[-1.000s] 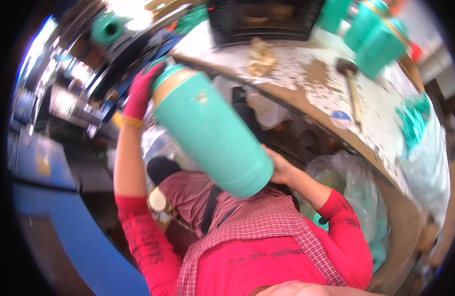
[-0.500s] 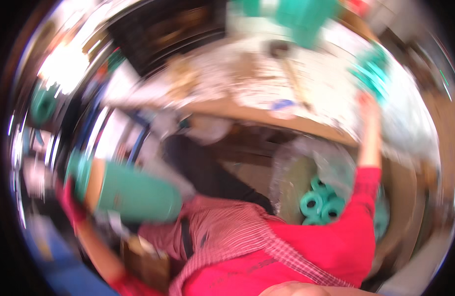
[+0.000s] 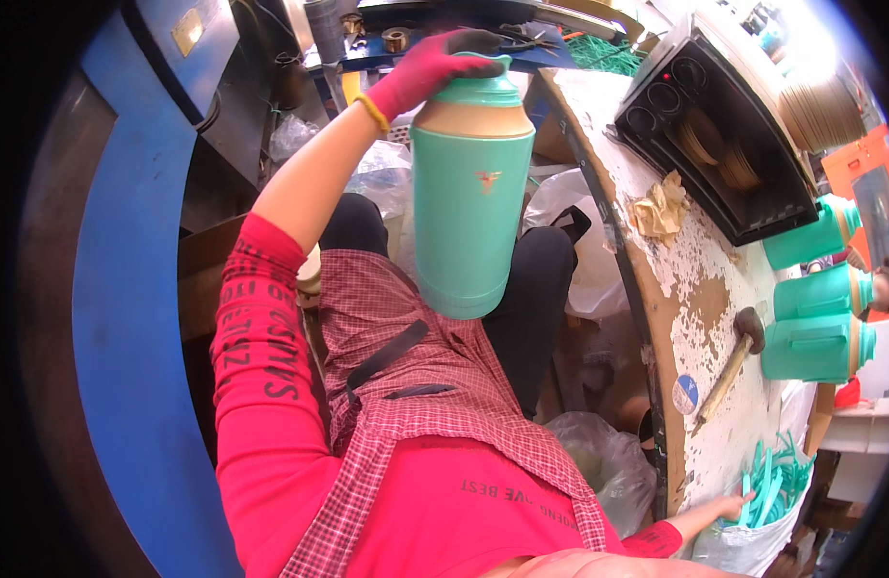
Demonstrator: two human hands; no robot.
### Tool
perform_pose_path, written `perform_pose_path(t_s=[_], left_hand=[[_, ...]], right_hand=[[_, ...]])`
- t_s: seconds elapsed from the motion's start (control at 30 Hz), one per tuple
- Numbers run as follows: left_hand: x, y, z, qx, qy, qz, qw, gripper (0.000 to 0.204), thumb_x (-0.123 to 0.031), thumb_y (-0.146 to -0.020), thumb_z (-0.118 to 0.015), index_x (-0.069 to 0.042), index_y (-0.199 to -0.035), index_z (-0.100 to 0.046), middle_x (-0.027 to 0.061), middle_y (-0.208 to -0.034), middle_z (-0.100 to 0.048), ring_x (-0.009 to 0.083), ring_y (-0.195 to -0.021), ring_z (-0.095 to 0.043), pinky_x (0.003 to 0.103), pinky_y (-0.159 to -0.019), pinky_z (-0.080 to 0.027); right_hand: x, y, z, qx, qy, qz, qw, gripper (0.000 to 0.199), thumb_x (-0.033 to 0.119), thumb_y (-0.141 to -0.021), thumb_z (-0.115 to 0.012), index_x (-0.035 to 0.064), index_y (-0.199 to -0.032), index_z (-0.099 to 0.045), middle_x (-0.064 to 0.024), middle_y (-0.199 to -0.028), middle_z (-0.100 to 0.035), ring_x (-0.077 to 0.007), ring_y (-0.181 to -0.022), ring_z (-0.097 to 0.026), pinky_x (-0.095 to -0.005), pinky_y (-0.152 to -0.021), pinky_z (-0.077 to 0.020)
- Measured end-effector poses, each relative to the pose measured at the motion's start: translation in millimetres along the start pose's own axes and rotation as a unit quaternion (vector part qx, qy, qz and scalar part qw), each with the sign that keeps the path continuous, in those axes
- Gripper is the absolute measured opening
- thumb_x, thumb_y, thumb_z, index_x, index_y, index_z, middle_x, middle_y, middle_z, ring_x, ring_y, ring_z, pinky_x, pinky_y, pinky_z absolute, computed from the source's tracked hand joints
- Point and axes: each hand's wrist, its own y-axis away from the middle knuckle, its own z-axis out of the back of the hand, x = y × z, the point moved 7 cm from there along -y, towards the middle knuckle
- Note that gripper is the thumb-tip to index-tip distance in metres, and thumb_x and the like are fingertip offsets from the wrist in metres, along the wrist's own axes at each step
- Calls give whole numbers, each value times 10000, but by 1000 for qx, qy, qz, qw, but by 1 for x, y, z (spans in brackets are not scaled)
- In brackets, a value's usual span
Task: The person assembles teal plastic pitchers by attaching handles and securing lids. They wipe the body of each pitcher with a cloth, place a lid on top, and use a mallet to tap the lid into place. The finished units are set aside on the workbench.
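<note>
Your left hand (image 3: 427, 67) clamps the upright flask (image 3: 471, 197) by its cap at 12 o'clock, right hand (image 3: 729, 504) fingers spread on green strips (image 3: 774, 472) at 4 o'clock

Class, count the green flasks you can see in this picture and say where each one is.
4. One green flask hangs from the left hand, gripped by its top. Three more lie on the worn table at right; others may be hidden.

Red long sleeves, checked apron, red glove (image 3: 427, 69), yellow wristband
</note>
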Motion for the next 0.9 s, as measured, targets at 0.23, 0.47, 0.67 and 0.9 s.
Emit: perform_pose_path(t_s=[0.23, 0.47, 0.67, 0.9], left_hand=[[-23, 46, 4, -7, 48, -21, 999, 606, -173, -770, -789, -64, -1333, -593, 63, -1284, -635, 181, -1184, -572, 331, -1054, -419], [-115, 157, -45, 85, -74, -173, 979, 731, -323, -740, -786, -1, -1340, -523, 223, -1337, -566, 359, -1207, -563, 456, -1035, -435], [-173, 233, -85, 153, -130, -319, 926, 707, -435, -706, -787, -76, -1228, -474, 276, -1200, -572, 464, -1052, -593, 599, -909, -473], [-122, 230, -63, -33, 135, -112, 984, 596, -413, -905, -619, -95, -1376, -439, 214, -1252, -572, 377, -1093, -591, 496, -904, -497]], right_hand=[[37, 27, -32, 68, 516, 208, 828, 403, 498, -927, -598, 150, -958, -800, -82, -765, -738, -208, -534, -586, -411, -514, -433], [79, 36, -96, 64, 574, 237, 781, 358, 273, -946, -486, 6, -844, -702, -235, -874, -703, -391, -809, -681, -515, -709, -514], [173, 118, -111, 81, 544, 192, 813, 241, 304, -972, -528, 74, -1041, -551, -218, -905, -689, -420, -878, -665, -528, -738, -502], [293, 342, -233, 543, -13, 263, 797, 353, 144, -1004, -533, 2, -1327, -545, -141, -861, -697, -183, -594, -644, -290, -557, -520]])
